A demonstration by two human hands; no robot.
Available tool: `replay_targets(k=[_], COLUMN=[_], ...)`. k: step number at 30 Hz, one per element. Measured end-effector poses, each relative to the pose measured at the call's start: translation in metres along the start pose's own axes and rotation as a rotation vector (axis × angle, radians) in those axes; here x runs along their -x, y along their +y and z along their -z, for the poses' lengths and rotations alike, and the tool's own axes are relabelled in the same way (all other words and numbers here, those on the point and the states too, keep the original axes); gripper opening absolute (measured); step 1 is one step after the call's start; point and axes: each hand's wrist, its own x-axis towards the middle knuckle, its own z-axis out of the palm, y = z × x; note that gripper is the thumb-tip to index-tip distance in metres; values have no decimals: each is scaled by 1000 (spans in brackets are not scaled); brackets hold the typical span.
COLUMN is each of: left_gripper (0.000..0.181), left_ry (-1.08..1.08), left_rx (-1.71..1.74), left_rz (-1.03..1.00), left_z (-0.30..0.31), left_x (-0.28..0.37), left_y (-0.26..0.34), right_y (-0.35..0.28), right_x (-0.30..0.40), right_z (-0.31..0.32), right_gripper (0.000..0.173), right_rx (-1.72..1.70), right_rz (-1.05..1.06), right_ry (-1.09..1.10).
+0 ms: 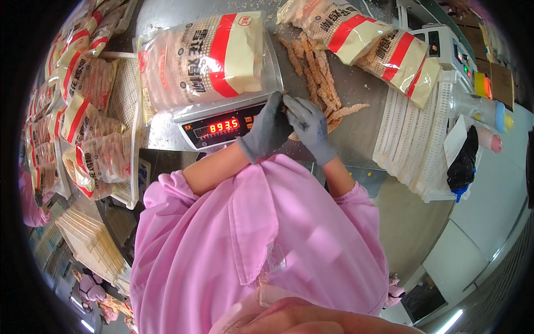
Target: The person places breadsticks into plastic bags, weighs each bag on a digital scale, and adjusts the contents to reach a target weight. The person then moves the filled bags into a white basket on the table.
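A filled plastic bag of breaded strips lies on the digital scale, whose red digits are lit. My left hand, in a grey glove, is at the scale's front right corner and partly covers its panel. Beside it, almost fingertip to fingertip, is my gloved right hand, with bent fingers. A small brownish bit shows between the fingertips, but whether either hand grips it is unclear. Loose breaded strips lie on the metal table just beyond my right hand, which hides some of them.
More filled bags lie at the back right, one leaning over stacked white plastic trays. On the left, bags fill white crates. A white machine with lit buttons and a clear bottle stand at right.
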Motion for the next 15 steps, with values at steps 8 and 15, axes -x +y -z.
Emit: replay_targets(k=[8, 15], left_gripper=[40, 55], left_ry=[36, 201], left_rx=[302, 128], left_rz=[248, 489], left_z=[-30, 22], left_x=[39, 35], left_y=[11, -25], right_y=[3, 64], right_x=[22, 51], right_z=[7, 1], right_gripper=[34, 35], right_rx=[-266, 253], right_rz=[-141, -425], right_ry=[-134, 61])
